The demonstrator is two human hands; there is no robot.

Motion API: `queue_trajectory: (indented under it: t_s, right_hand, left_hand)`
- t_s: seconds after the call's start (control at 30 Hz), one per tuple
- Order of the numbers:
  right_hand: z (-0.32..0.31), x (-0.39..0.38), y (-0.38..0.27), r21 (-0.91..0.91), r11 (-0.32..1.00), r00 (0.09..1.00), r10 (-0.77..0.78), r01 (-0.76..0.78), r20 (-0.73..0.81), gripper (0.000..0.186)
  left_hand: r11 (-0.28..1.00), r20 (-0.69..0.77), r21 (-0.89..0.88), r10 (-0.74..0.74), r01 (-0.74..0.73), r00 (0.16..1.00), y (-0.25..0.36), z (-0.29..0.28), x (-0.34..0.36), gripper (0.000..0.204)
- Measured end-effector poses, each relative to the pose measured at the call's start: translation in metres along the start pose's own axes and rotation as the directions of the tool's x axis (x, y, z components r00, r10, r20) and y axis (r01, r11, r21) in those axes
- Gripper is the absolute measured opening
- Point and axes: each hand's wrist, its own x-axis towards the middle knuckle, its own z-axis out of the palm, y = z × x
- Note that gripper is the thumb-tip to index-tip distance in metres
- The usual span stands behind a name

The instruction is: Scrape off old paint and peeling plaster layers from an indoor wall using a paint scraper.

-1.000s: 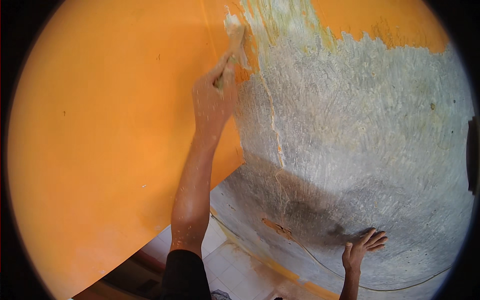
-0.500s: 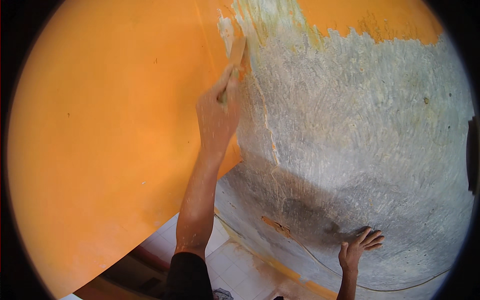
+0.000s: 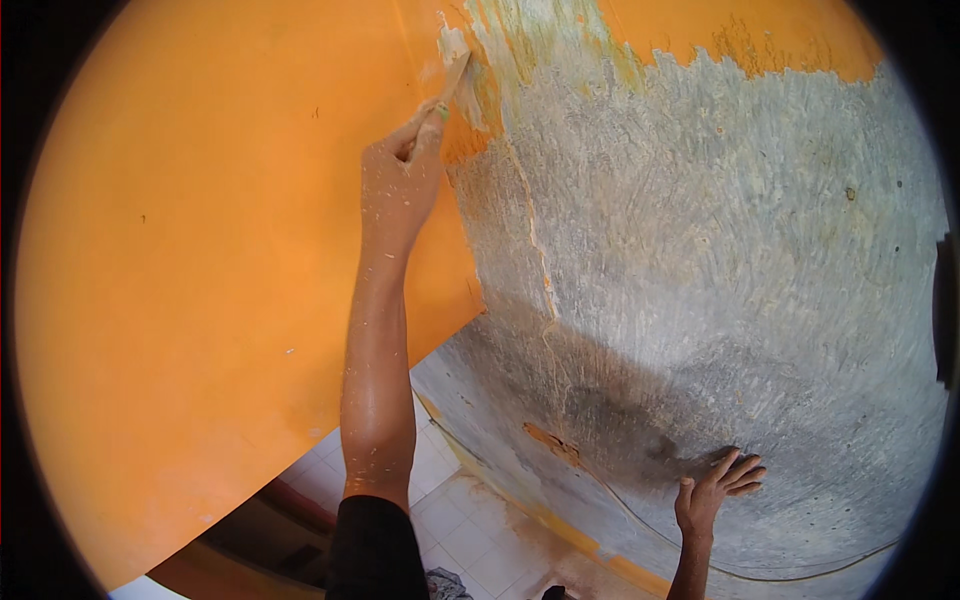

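Observation:
My left hand (image 3: 408, 150), speckled with pale flecks, is raised high on the wall. Its fingers are wrapped around a paint scraper (image 3: 456, 78), whose handle is mostly hidden in the grip with a bit of green showing. The blade's tip meets the ragged border between orange paint (image 3: 250, 200) and a pale stripped patch near the corner. Lower right, my right hand (image 3: 708, 495) rests with spread fingers against the bare grey wall (image 3: 700, 220), holding nothing.
Orange paint (image 3: 740, 35) remains along the top of the grey wall. A thin cable (image 3: 640, 525) runs along its lower part, past a brown-orange damaged spot (image 3: 552, 445). Below lies a white tiled floor (image 3: 470, 530) with brownish dust. A dark brown object (image 3: 265, 540) stands beneath the orange wall's lower edge.
My left hand and the scraper have moved up and to the left, and the blade has tilted further right. My right hand keeps its place on the wall.

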Motion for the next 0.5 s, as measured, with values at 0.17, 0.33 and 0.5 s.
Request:
queue_trajectory:
  t_s: [0.17,0.33,0.5]
  right_hand:
    - [-0.003,0.000,0.005,-0.016,1.000,1.000,-0.011,0.011,-0.007,0.089]
    - [0.003,0.001,-0.002,-0.003,1.000,1.000,-0.021,0.021,-0.023,0.091]
    - [0.001,0.001,0.009,-0.066,0.998,0.999,-0.006,0.004,-0.041,0.093]
  left_hand:
    - [0.968,-0.056,0.127,0.223,-0.215,0.973,-0.019,0.024,-0.049,0.043]
    - [0.981,-0.114,0.119,0.169,-0.155,0.979,0.012,0.008,0.006,0.042]
    - [0.965,-0.019,0.157,0.214,-0.208,0.977,0.001,0.021,-0.034,0.043]
